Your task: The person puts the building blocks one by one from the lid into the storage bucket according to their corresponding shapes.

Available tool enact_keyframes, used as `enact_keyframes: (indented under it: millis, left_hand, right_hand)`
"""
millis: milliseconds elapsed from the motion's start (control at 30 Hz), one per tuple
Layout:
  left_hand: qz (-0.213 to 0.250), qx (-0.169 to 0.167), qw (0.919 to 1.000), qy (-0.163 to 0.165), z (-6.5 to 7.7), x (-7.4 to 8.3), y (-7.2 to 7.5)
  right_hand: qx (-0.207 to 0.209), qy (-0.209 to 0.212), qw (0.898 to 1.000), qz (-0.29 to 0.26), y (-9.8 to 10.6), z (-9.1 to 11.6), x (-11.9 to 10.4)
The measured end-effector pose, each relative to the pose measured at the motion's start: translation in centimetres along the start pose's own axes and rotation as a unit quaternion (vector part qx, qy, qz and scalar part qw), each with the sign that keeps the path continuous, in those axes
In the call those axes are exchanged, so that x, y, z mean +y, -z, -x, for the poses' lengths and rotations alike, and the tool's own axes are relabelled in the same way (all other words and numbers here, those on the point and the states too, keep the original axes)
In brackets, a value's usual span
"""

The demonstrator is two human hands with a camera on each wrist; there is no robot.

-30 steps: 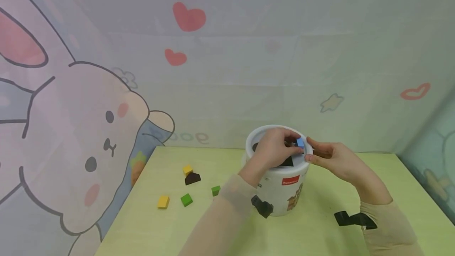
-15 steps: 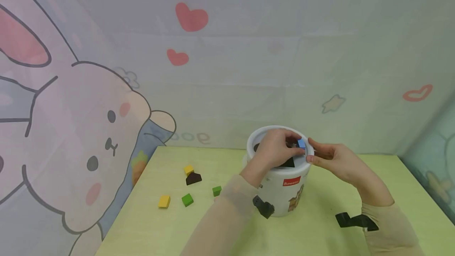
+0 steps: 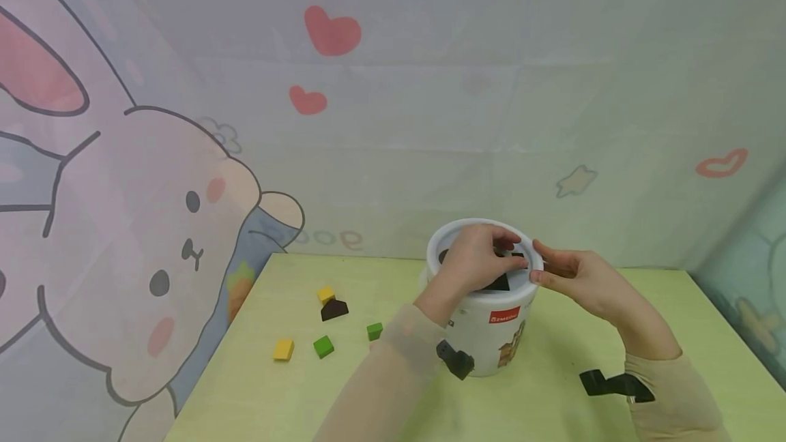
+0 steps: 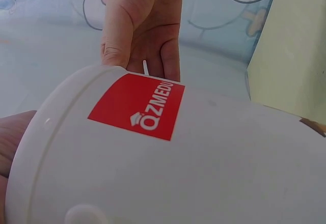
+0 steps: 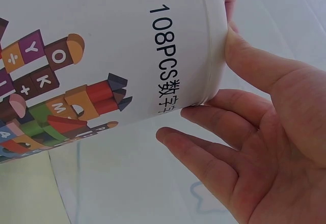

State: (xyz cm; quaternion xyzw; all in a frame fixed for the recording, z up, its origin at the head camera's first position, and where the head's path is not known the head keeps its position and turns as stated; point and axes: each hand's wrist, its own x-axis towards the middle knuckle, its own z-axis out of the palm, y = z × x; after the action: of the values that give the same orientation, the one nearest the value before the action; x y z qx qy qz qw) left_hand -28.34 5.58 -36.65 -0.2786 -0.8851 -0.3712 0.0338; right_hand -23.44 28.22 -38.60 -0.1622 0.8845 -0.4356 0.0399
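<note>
On a pale green table [image 3: 540, 401], a white bucket [image 3: 482, 329] was stood upright. Above its holed lid [image 3: 520, 282] the left hand [image 3: 473, 258] was held, fingers parted, apparently released, though partly hidden. Its right rim [image 3: 538, 262] was pinched by the right hand [image 3: 589, 282]. Leftward, coloured blocks [image 3: 323, 346] were scattered before a rabbit-printed backdrop [image 3: 430, 121].

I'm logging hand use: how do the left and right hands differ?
The left hand lies over the top of the bucket; the right hand touches its rim. One sleeve ends close behind the left hand; the other ends farther behind the right hand. Both are bare.
</note>
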Motion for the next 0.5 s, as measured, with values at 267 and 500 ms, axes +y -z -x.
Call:
enact_keyframes:
  millis: [267, 500]
  left_hand:
    - [0.006, 0.002, 0.9999, -0.009, 0.19, 0.1, 0.09]
    - [0.027, 0.007, 0.9996, -0.008, 0.45, 0.2, 0.2]
  right_hand:
    - [0.0, 0.0, 1.0, -0.001, 0.06, 0.1, -0.11]
    - [-0.004, -0.001, 1.0, 0.007, 0.16, 0.0, 0.05]
